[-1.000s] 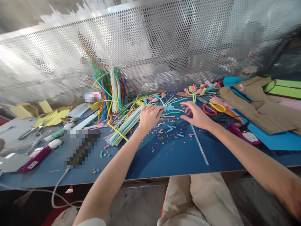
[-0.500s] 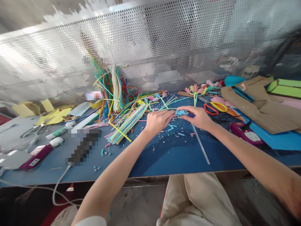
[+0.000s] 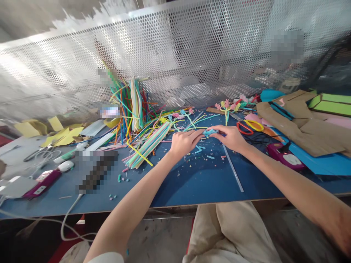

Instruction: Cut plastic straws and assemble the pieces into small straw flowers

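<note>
Between my two hands is a light-blue fuzzy pipe-cleaner piece [image 3: 210,132], held just above the blue tabletop [image 3: 189,186]. My left hand [image 3: 184,143] has its fingers pressed together on the left end of the piece. From the other side my right hand [image 3: 231,138] pinches it between thumb and fingers. Parts of the piece are hidden by my fingertips. Short bent blue offcuts [image 3: 199,149] lie just below my hands. A clear stick [image 3: 233,170] slants toward the table's front edge beneath my right hand.
A bundle of pastel pipe cleaners [image 3: 149,144] lies left of my hands. Finished-looking pipe-cleaner flowers [image 3: 227,106] stand behind. Red-and-yellow-handled scissors [image 3: 250,126], brown cardboard [image 3: 315,128] and a purple power strip [image 3: 286,157] sit right. A perforated metal screen [image 3: 175,54] closes the back.
The blue piece looks more compact and less spread between my fingers. My right fingers have shifted slightly on it; my left hand has barely moved.
</note>
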Available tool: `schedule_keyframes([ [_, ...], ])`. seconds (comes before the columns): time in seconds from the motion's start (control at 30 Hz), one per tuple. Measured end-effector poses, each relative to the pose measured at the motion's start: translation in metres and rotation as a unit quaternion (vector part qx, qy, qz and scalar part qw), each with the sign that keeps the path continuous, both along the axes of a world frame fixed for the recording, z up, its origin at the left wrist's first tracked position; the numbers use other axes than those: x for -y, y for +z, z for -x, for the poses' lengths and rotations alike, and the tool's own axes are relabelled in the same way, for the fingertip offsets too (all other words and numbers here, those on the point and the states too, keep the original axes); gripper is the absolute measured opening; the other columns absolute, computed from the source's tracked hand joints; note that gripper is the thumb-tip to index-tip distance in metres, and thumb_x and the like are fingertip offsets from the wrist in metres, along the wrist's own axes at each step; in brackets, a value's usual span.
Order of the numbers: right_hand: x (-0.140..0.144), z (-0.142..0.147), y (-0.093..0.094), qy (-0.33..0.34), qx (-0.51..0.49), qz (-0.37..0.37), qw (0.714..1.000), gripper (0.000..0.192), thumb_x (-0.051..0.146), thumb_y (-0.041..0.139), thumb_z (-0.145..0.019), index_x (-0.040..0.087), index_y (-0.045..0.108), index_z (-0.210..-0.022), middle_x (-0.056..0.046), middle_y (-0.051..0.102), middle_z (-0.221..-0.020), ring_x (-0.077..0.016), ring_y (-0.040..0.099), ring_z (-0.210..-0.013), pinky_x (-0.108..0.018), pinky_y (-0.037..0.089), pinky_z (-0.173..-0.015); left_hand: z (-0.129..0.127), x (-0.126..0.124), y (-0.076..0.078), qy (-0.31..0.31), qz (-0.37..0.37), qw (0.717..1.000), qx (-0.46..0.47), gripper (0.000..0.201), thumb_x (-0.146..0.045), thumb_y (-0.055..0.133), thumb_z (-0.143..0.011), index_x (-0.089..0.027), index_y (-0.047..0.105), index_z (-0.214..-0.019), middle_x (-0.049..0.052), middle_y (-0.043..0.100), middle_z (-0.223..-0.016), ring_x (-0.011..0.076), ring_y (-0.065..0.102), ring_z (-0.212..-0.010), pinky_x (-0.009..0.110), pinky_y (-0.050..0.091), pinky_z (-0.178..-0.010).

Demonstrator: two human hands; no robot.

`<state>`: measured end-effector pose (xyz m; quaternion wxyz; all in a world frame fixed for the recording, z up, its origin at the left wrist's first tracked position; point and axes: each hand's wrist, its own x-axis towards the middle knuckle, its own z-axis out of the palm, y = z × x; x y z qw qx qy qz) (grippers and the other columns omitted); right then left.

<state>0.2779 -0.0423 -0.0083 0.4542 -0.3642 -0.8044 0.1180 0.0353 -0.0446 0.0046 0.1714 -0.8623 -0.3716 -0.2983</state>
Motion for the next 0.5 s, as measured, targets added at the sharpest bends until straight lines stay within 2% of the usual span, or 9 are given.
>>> schedule_keyframes([
  [0.1, 0.000, 0.000, -0.002, -0.010, 0.002, 0.007, 1.000, 0.029, 0.046, 0.064, -0.091, 0.027, 0.075, -0.109, -0.002, 0.078, -0.103, -0.0190, 0.073, -0.077, -0.034, 0.060, -0.073, -0.002, 0.001, -0.001, 0.004, 0.003, 1.000, -0.005, 0.041, -0.051, 0.052, -0.098, -0.033, 0.063, -0.132, 0.003, 0.078, -0.105, 0.0172, 0.073, -0.077, 0.027, 0.047, -0.062],
  [0.23, 0.002, 0.003, -0.001, -0.008, -0.005, 0.041, 0.999, 0.032, 0.048, 0.064, -0.090, 0.026, 0.075, -0.111, -0.003, 0.078, -0.097, -0.0203, 0.074, -0.077, -0.035, 0.062, -0.073, -0.003, -0.001, -0.002, 0.001, -0.003, 1.000, -0.016, 0.037, -0.050, 0.051, -0.099, -0.028, 0.069, -0.123, 0.005, 0.078, -0.098, 0.0178, 0.073, -0.078, 0.027, 0.047, -0.064],
  [0.3, 0.004, 0.005, 0.001, 0.014, -0.016, 0.055, 0.998, 0.043, 0.047, 0.064, -0.090, 0.027, 0.066, -0.128, -0.005, 0.075, -0.115, -0.0231, 0.074, -0.093, -0.037, 0.063, -0.079, -0.003, -0.001, -0.002, 0.003, -0.008, 1.000, -0.020, 0.034, -0.047, 0.049, -0.101, -0.027, 0.071, -0.118, 0.004, 0.077, -0.095, 0.0168, 0.072, -0.077, 0.026, 0.046, -0.064],
  [0.37, 0.006, 0.007, 0.003, 0.043, -0.018, 0.044, 0.998, 0.061, 0.045, 0.066, -0.089, 0.029, 0.050, -0.146, -0.007, 0.061, -0.140, -0.0264, 0.066, -0.118, -0.042, 0.061, -0.091, -0.002, -0.001, -0.002, 0.001, -0.013, 1.000, -0.021, 0.032, -0.044, 0.048, -0.102, -0.027, 0.071, -0.115, 0.003, 0.077, -0.093, 0.0159, 0.072, -0.078, 0.026, 0.046, -0.065],
  [0.43, 0.008, 0.009, 0.006, 0.070, 0.004, 0.007, 0.998, 0.071, 0.043, 0.069, -0.088, 0.032, 0.040, -0.152, -0.006, 0.046, -0.155, -0.0283, 0.051, -0.136, -0.049, 0.052, -0.107, -0.003, -0.001, -0.003, -0.012, -0.017, 1.000, -0.022, 0.031, -0.042, 0.048, -0.102, -0.026, 0.071, -0.114, 0.003, 0.077, -0.094, 0.0157, 0.072, -0.081, 0.026, 0.047, -0.066],
  [0.5, 0.010, 0.011, 0.007, 0.090, 0.038, -0.027, 0.995, 0.070, 0.038, 0.069, -0.089, 0.035, 0.039, -0.152, -0.003, 0.041, -0.158, -0.0275, 0.042, -0.144, -0.053, 0.041, -0.118, -0.004, 0.000, -0.004, -0.026, -0.020, 0.999, -0.028, 0.031, -0.041, 0.047, -0.102, -0.025, 0.071, -0.114, 0.003, 0.077, -0.093, 0.0159, 0.072, -0.083, 0.027, 0.048, -0.068],
])
